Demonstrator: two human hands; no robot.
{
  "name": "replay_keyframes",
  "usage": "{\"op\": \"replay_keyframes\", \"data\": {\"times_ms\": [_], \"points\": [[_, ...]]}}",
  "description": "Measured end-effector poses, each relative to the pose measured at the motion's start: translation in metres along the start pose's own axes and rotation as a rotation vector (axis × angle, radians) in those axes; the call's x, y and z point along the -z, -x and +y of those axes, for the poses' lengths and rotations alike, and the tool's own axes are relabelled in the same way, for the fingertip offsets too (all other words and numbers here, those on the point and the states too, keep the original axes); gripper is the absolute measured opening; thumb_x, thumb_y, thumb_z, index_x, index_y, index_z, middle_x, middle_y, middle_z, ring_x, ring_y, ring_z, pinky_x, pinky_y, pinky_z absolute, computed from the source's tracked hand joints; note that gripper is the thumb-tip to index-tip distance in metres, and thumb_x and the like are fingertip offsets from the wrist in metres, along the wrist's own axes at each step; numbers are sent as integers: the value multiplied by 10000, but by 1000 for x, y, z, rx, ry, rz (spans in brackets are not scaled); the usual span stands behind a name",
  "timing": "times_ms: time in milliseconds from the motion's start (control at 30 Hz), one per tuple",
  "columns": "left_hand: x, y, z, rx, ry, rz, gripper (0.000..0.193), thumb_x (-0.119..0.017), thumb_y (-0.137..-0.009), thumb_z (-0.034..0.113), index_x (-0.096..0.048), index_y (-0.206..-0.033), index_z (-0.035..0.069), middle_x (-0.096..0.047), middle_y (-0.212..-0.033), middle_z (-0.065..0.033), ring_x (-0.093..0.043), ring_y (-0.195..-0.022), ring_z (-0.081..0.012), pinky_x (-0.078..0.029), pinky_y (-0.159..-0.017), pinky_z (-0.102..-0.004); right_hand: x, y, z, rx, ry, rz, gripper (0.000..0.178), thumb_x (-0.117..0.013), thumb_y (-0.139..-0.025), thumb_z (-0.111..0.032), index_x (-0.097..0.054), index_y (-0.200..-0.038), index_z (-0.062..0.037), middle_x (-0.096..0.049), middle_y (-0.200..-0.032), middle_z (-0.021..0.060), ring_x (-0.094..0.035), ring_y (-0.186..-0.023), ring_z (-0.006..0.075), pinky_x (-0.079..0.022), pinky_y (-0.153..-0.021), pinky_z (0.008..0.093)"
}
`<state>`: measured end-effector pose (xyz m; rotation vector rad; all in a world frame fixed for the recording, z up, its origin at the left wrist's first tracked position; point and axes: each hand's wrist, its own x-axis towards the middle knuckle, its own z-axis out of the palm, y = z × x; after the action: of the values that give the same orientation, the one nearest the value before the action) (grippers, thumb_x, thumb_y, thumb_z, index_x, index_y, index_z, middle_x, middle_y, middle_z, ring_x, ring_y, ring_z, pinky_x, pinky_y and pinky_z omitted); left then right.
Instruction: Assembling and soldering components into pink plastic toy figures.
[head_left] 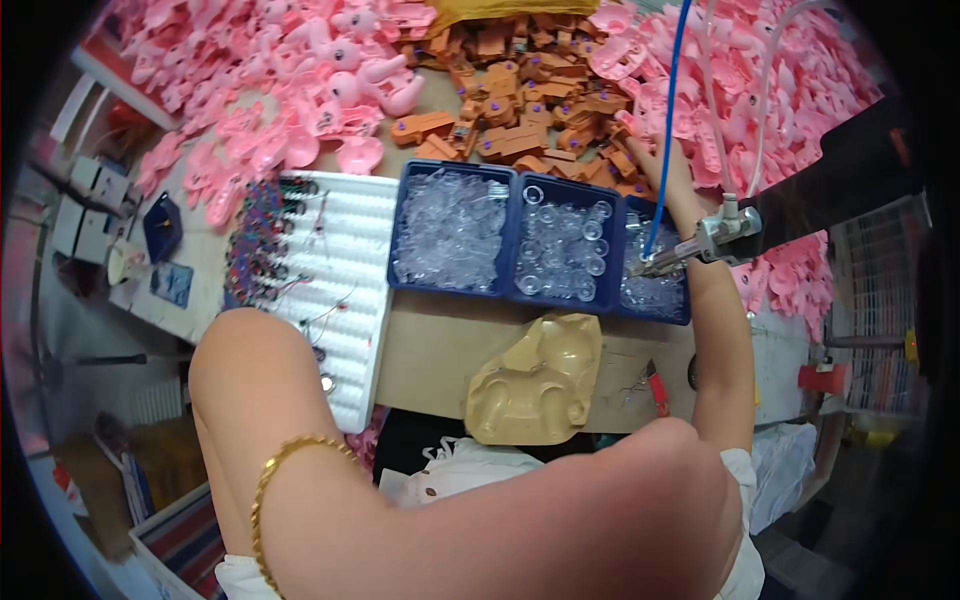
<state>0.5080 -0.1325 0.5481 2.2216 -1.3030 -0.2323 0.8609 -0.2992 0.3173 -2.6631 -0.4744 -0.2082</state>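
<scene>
At the right edge of the far orange parts [515, 140], the right hand [676, 174] is placed beside pink parts [820, 70]; its opening and hold cannot be told. At the near side, the left hand [600, 500] is blurred, its grip also unclear. Clear parts [450, 235] are held in blue trays [450, 290].

Bracelet [262, 500]: gold, twisted like rope, circling the left arm
Clothing [490, 457]: white, with a pale looped cord [447, 447] and a small brown button-like dot (too blurred to be sure)
Right sleeve [742, 520]: white, short
Right hand [664, 165]: bare
</scene>
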Motion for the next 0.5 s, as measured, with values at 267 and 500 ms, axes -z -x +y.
{"op": "replay_keyframes", "data": {"times_ms": [267,500], "points": [[26,30,-28,269,-479,601,310,-686,-534,342,-572,-639,74,-567,-696,0,-576,-721,-177,-411,-585,-271,-1,-21,24,63,-441,-63,276,-678,-794,-257,-604,-865,-1,-577,-710,24,-513,-533,87,-378,-435,237],[23,-2,-307,1219,-289,355,351,-525,-867,297,-595,-1009,-17,-651,-942,-165,-651,-800,-254,-513,-682,-371,14,-8,0,186,162,68,317,-620,-836,-314,-611,-878,0,-585,-723,24,-547,-702,100,-435,-630,259]]}}
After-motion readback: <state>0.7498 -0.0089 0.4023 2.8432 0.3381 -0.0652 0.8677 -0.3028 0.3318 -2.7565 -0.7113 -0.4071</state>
